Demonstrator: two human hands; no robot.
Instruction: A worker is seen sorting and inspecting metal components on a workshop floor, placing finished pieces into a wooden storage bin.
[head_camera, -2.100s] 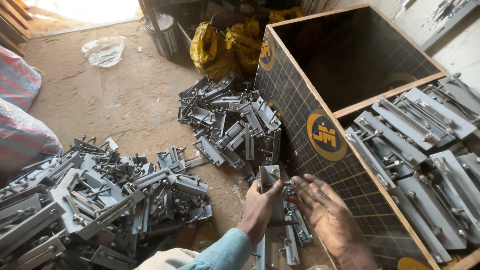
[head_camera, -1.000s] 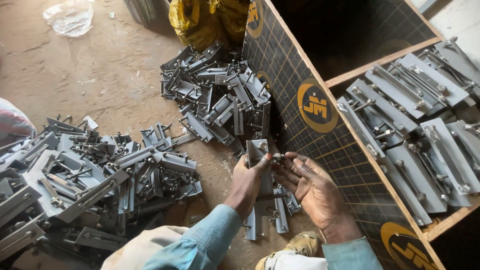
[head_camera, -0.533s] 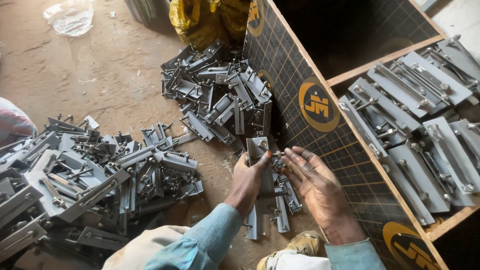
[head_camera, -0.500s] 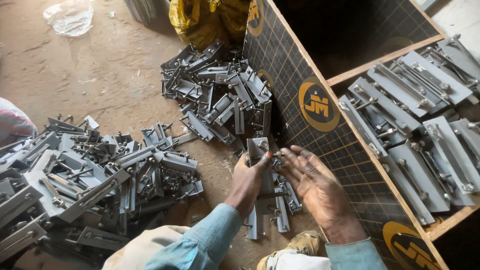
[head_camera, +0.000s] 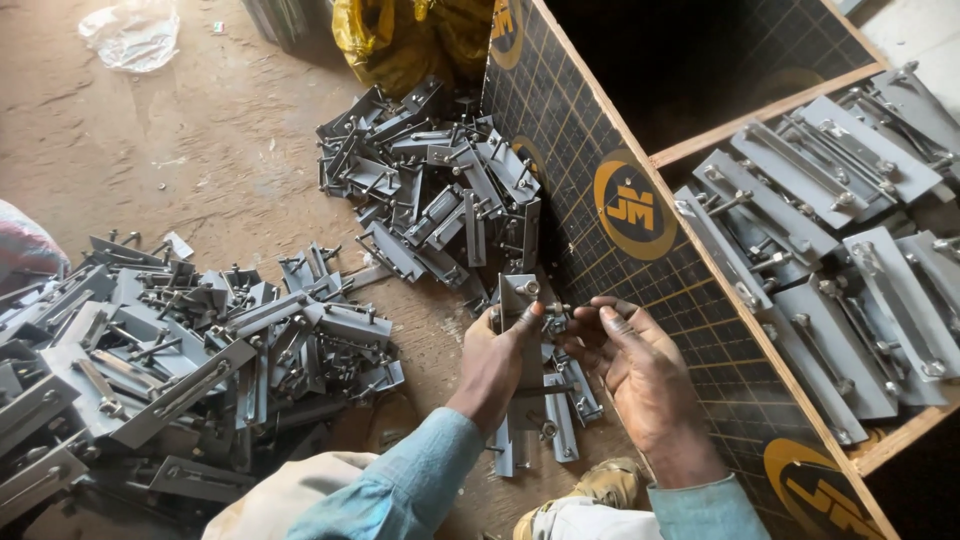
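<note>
Your left hand (head_camera: 497, 358) gripping a grey metal bracket (head_camera: 519, 300) upright, fingers clamped on it, your right hand (head_camera: 630, 362) pinching its bolt (head_camera: 556, 309) at the fingertips, wooden crate (head_camera: 700, 300) just beyond your fingers.

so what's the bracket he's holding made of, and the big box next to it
The bracket in the left hand looks like metal, probably steel: dull grey, flat folded plate, with a bolt the right hand touches. The box looks like dark coated plywood: a pale wooden edge shows along its rim, though the coating's kind is unclear.
</note>
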